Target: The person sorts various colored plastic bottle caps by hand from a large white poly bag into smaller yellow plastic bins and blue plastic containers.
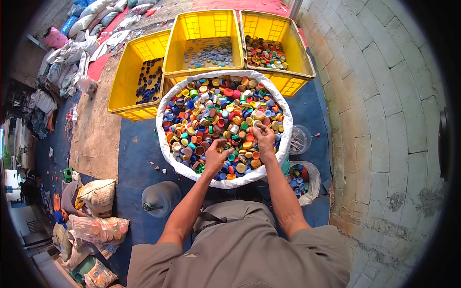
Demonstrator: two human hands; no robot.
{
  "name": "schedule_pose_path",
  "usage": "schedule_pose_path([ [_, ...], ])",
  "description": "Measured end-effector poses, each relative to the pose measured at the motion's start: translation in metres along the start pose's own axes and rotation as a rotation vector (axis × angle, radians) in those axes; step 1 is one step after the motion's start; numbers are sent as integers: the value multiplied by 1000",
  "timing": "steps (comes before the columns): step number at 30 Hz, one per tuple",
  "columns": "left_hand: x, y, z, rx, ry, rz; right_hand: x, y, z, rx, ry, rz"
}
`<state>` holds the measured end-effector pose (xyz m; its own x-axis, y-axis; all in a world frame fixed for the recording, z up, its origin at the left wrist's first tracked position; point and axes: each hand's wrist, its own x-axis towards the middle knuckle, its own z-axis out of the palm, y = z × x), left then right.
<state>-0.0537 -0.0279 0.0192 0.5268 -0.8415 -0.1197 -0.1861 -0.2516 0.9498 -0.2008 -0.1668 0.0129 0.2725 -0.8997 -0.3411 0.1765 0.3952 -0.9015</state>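
A wide white sack [286, 139] with a rolled rim stands in front of me, full of mixed bottle caps [206, 113]. Over the near half of the caps is my left hand [217, 154], its fingers apart and nothing visible between them. To its right, my right hand [264, 139] is over the caps with fingers bent together near a pale cap; whether it grips one is too small to tell. Beyond the sack are three yellow crates: the left crate [126, 72] holds dark blue caps, the middle crate [204, 24] pale blue ones, the right crate [297, 53] red, green and white ones.
A large translucent bottle [162, 198] lies left of my legs. Right of the sack are a clear tub [299, 139] and a small white sack [314, 182] of caps. A block wall [379, 120] runs along the right. Stuffed bags [98, 197] lie at the left.
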Motion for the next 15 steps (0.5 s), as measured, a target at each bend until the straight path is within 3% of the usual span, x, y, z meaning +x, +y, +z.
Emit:
schedule_pose_path([
  [6,49,5,33,282,-101,320,-47,1,-28,427,-18,260],
  [8,57,9,38,335,-189,328,-60,1,-34,447,39,338],
  [15,69,-1,52,531,-244,354,-91,10,-48,499,92,320],
])
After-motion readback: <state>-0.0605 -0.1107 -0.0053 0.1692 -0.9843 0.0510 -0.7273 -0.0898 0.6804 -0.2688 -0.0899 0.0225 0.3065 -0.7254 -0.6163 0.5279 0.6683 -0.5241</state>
